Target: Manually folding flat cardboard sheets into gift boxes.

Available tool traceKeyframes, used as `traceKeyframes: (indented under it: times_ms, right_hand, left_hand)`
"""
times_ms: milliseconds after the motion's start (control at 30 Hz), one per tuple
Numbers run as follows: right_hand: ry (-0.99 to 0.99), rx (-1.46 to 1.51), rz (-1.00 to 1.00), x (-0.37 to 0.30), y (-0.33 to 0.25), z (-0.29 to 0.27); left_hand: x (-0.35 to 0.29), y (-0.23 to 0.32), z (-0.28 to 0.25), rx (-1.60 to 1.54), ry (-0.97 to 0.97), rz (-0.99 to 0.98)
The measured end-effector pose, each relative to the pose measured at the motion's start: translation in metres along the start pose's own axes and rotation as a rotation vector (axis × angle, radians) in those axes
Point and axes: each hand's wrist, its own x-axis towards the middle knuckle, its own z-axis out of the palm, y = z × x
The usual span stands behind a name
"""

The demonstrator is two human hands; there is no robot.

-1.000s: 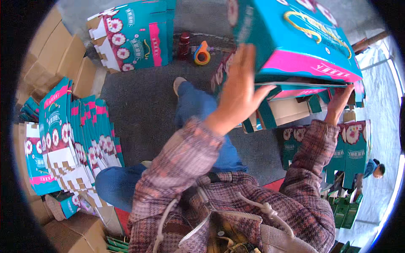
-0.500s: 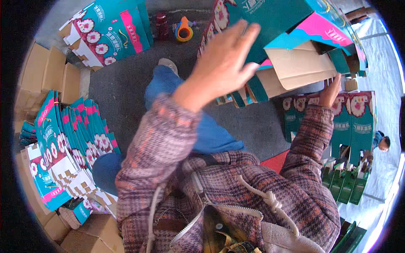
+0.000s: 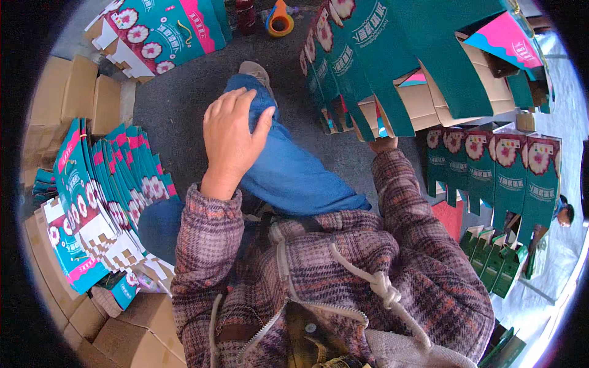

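I seem to be positioning boxes (image 3: 374, 70); next calls for steadying them. Left of them, my left hand (image 3: 234, 135) is loosely spread; below, my right hand's (image 3: 384, 145) grip is hidden.

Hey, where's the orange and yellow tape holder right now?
In the head view, the tape holder is at the top, just left of centre, between the dark red bottle and the upper-right teal boxes.

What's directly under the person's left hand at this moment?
Around the left hand's edges, a blue trouser leg shows beneath, with dark grey floor beyond. The palm's underside is covered, so contact with the leg cannot be confirmed.
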Motion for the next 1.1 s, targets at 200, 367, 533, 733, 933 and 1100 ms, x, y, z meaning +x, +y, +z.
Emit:
traceKeyframes:
  times_ms: [200,367,533,733,933,1100]
  right_hand:
    - [0.053,-0.033,-0.069,0.016,0.012,0.012]
    - [0.061,-0.034,-0.059,0.025,0.018,0.012]
    - [0.064,-0.054,-0.05,0.034,0.016,0.011]
    - [0.095,-0.072,-0.028,0.037,0.021,0.002]
    - [0.161,-0.119,-0.024,0.037,0.024,-0.007]
    - [0.22,-0.168,-0.045,0.042,0.024,-0.001]
  left_hand:
    - [-0.01,-0.007,0.001,0.034,0.016,-0.032]
    - [-0.01,-0.007,-0.001,0.047,0.012,-0.048]
    - [-0.004,-0.005,0.003,0.018,0.019,-0.048]
    - [0.001,-0.005,0.002,0.004,-0.007,-0.061]
    - [0.006,-0.024,0.009,-0.153,0.027,-0.054]
    - [0.003,-0.046,0.014,-0.397,0.049,-0.076]
